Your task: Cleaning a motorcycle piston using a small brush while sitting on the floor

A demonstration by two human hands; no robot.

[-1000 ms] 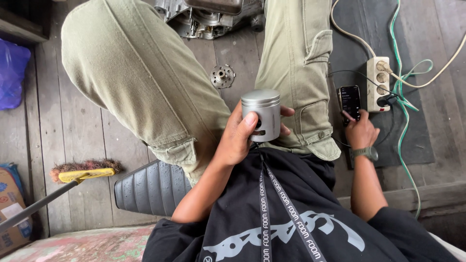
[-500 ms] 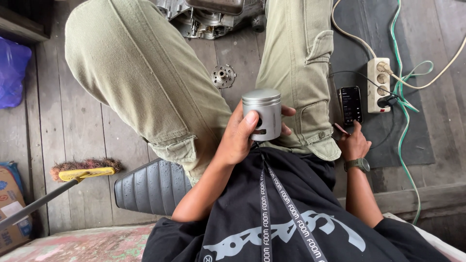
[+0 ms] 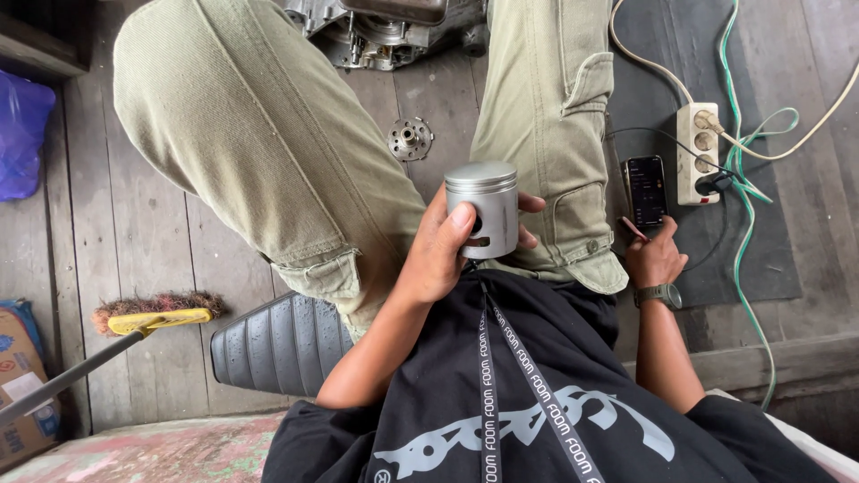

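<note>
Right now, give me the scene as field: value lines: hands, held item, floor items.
left hand: grips a silver metal piston, upright, over the lap
right hand: lowered beside the right knee, fingers next to a phone; contact unclear
phone: flat on a dark mat, screen lit
power strip: on the mat, cables plugged in
brush: on the wooden floor

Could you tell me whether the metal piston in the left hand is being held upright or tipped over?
Upright: the piston shows its flat crown on top, its skirt gripped by the left hand.
</note>
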